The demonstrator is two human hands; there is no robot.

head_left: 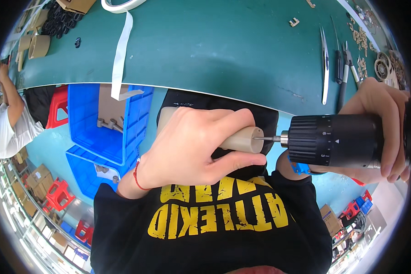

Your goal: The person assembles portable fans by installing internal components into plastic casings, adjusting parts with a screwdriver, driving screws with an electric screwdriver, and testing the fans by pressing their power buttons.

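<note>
My left hand (187, 146), with a red string at its wrist, is wrapped over a beige cylindrical part (243, 139) in front of my shirt. Its round end faces right, while most of its length is hidden under my palm. My right hand (372, 100) grips a black power screwdriver (333, 140), whose handle is partly out of view. The thin metal bit (270, 138) points left and meets the end face of the beige part near a small hole. How deep the tip sits I cannot tell.
Over the green table (192, 50) edge hangs a white tape strip (121, 50). Tweezers (324, 68) and cutters (346, 68) lie at right, beside small beige pieces. Black parts (61, 20) are heaped far left. Blue crates (84, 118) stand below, left of me; another person (13, 123) is beyond.
</note>
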